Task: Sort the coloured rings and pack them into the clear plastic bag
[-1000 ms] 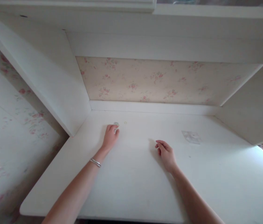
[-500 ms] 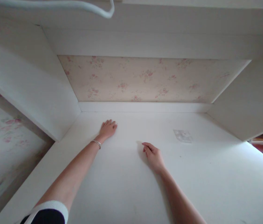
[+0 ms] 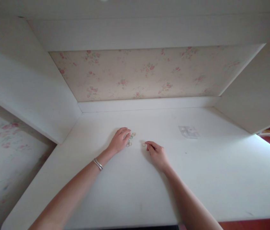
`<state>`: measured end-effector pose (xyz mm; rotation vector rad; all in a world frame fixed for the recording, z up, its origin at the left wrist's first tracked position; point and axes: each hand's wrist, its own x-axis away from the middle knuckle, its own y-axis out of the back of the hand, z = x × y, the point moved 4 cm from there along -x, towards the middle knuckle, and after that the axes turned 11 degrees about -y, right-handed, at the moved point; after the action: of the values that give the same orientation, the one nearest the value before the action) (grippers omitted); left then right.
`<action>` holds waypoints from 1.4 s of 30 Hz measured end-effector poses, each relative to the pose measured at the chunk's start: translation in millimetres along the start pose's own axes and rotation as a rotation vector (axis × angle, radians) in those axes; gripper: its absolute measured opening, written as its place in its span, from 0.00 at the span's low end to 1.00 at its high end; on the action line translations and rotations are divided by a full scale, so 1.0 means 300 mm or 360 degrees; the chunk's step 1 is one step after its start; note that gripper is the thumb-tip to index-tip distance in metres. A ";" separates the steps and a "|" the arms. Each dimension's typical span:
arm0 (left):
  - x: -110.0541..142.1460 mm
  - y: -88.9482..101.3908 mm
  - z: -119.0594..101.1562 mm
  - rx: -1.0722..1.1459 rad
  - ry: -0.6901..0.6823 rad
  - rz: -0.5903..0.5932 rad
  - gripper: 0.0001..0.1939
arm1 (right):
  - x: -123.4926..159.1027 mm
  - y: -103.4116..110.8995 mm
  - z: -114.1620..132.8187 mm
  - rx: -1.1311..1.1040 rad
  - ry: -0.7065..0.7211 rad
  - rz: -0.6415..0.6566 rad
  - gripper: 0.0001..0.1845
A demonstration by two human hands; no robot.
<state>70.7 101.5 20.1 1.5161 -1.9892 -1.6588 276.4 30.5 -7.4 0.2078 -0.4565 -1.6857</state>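
Observation:
My left hand (image 3: 120, 140) lies on the white desk top (image 3: 135, 179), fingers stretched toward several small pale rings (image 3: 130, 138) that sit at its fingertips. A silver bracelet (image 3: 98, 164) is on that wrist. My right hand (image 3: 157, 153) rests a little to the right, fingers curled, its fingertips pinched at one more small ring (image 3: 144, 144). Both hands sit near the middle of the desk, a short gap between them.
A small clear plastic bag (image 3: 188, 131) lies flat at the back right of the desk. White side panels close the desk in on the left and right, with flowered wallpaper (image 3: 135, 75) behind. The desk's front edge runs along the bottom.
My left hand slid back and right from the rear of the desk, and small rings now show at its fingertips. My right hand edged toward them and touches one ring.

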 end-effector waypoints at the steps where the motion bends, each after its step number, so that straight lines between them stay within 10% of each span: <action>1: 0.005 0.020 0.022 -0.0006 0.0053 -0.0066 0.17 | 0.000 0.000 -0.001 -0.0005 0.0001 -0.0002 0.18; 12: 0.089 0.036 -0.008 -0.0162 -0.0216 0.0324 0.13 | 0.001 -0.003 0.001 0.0067 -0.0015 -0.0035 0.17; 29: 0.192 0.100 0.012 -0.0069 0.0104 -0.0153 0.11 | 0.004 -0.150 0.157 0.0908 0.0661 -0.0211 0.18; 35: 0.210 0.113 -0.016 -0.0067 0.0068 -0.0093 0.08 | -0.070 -0.226 0.191 0.1145 0.0641 -0.0028 0.17; 42: 0.214 0.094 -0.043 -0.0032 -0.0040 0.0071 0.09 | -0.124 -0.148 0.123 0.0995 0.0600 -0.0080 0.15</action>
<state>31.4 42.0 17.9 1.4403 -1.9973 -1.6839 228.2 78.4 3.3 0.9813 -0.6819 -1.4621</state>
